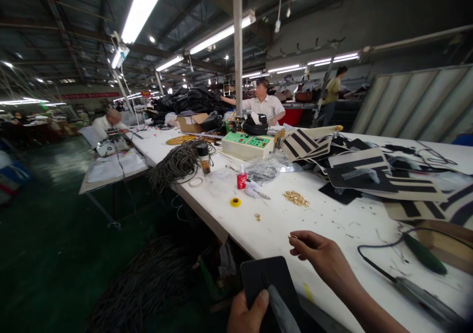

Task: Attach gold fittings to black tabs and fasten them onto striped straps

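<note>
My left hand (248, 313) grips a flat black panel with rounded corners (264, 269) at the table's near edge, thumb on top. A grey strip (283, 311) lies along the panel beside the thumb. To the right, over the white table, my right hand (320, 254) is closed in a pinch on a small gold-coloured metal piece (292, 236), too small to make out in detail. Beyond that hand lie a pile of small gold-coloured metal pieces (295, 198) and a smaller group of them (257, 217).
The white table (221, 210) bears a yellow tape roll (235, 202), red bottle (241, 179), jar (203, 159), cord coil (177, 163) and control box (247, 146). Striped panels (373, 170) and a corded tool (424, 298) lie right. A person (264, 104) stands across the table.
</note>
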Available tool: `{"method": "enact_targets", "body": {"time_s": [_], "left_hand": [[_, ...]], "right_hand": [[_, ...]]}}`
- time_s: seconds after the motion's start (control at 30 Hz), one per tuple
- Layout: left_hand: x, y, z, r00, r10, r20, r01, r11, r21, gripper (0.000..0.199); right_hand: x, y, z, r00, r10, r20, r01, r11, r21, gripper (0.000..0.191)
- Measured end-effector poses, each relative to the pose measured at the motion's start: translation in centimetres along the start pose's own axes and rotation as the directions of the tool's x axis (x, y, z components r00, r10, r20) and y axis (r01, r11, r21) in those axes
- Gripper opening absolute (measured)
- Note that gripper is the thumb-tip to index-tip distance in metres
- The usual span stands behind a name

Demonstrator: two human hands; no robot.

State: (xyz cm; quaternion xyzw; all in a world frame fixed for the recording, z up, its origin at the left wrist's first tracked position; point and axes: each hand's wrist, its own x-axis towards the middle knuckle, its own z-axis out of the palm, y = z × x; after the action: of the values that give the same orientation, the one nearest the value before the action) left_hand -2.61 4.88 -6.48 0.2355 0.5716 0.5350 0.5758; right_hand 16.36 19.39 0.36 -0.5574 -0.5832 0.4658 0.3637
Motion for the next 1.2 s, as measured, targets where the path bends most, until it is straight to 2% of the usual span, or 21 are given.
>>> {"method": "enact_targets", "body": {"time_s": [0.07,0.13,0.23,0.37,0.57,0.73,0.93,1.03,1.2], "left_hand": [[-1.1,2.1,1.4,0.984,0.053,0.169,-0.048,0.998,-0.037,0.069],[-2.1,3.5,2.8,0.957,0.079,0.278,-0.069,0.997,-0.046,0.059],[-3.3,4.2,4.7,0.939,0.061,0.339,-0.082,0.996,0.047,0.050],[-4.9,3.7,6.4,0.908,0.033,0.417,-0.115,0.978,0.174,0.046],[-6.4,3.5,7.6,0.895,0.091,0.436,-0.234,0.929,0.287,0.043],[-6.9,3.5,7.7,0.888,0.129,0.442,-0.297,0.894,0.336,0.036],[-7.3,3.7,7.6,0.855,0.226,0.467,-0.433,0.806,0.404,0.032],[-7.3,3.8,7.5,0.826,0.288,0.485,-0.519,0.724,0.454,0.026],[-7.2,3.6,7.3,0.823,0.277,0.496,-0.528,0.697,0.486,0.024]], "right_hand": [[-4.2,-0.5,-1.5,0.998,-0.001,-0.059,0.006,0.996,0.091,0.035],[-8.1,-0.8,-2.3,0.995,-0.021,-0.100,0.036,0.988,0.148,0.035],[-12.5,-0.5,-2.8,0.985,-0.078,-0.154,0.094,0.990,0.101,0.028],[-15.4,0.3,-3.5,0.948,-0.222,-0.228,0.208,0.974,-0.084,0.014],[-16.9,0.9,-4.4,0.907,-0.339,-0.252,0.308,0.939,-0.154,0.008],[-17.2,1.3,-4.5,0.858,-0.467,-0.216,0.430,0.881,-0.197,0.008],[-17.3,1.3,-4.1,0.797,-0.568,-0.203,0.483,0.803,-0.349,0.010],[-17.3,1.2,-4.3,0.787,-0.596,-0.160,0.503,0.770,-0.392,0.011],[-17.2,1.8,-5.0,0.770,-0.637,-0.035,0.556,0.697,-0.453,0.014]]}}
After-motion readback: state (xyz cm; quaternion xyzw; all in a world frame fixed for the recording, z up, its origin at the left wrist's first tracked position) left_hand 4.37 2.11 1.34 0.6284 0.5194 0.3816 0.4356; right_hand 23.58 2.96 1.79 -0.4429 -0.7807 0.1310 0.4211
